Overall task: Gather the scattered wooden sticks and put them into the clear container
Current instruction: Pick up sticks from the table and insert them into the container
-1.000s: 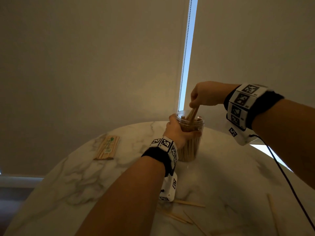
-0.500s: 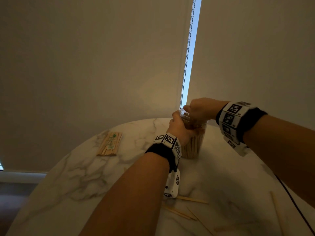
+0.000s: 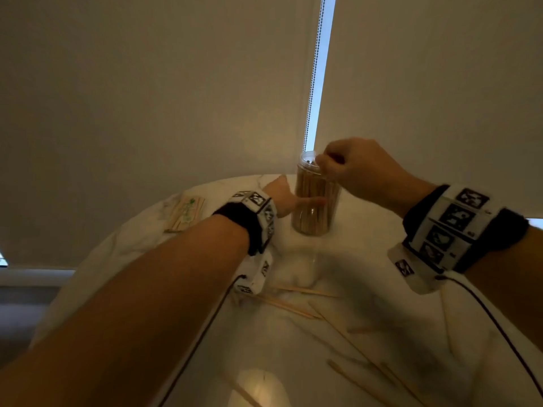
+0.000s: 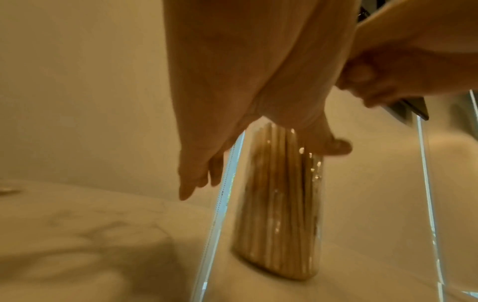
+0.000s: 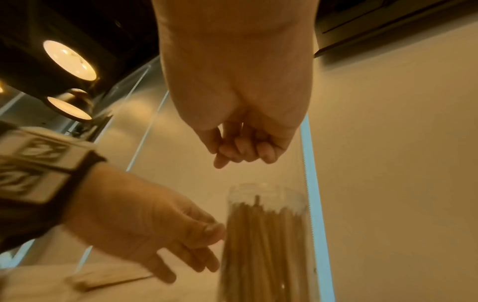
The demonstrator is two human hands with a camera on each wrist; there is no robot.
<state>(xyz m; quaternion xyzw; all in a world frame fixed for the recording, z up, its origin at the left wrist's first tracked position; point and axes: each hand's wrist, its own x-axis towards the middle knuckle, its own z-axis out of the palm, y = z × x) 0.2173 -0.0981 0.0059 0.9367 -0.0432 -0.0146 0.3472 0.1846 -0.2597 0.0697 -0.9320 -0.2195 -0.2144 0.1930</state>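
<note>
The clear container [image 3: 314,218] stands upright near the far edge of the marble table [image 3: 147,245], packed with wooden sticks. My left hand [image 3: 289,198] is beside its left side with straight fingers, and only the thumb [image 4: 333,147] touches the wall. My right hand [image 3: 326,164] hovers just above the rim, its fingers [image 5: 240,149] curled with nothing in them. Several loose sticks [image 3: 291,306] lie on the table nearer to me, and more sticks [image 3: 364,356] lie at the lower right.
A wrapped packet of sticks [image 3: 186,211] lies at the left of the table. Roller blinds with a bead chain [image 3: 313,83] hang right behind the container. The round table's edge curves away at the left. A cable [image 3: 499,327] trails from my right wrist.
My right hand pushed its sticks into the container, then lifted off the mouth with nothing in it. My left hand let go of the container and straightened its fingers.
</note>
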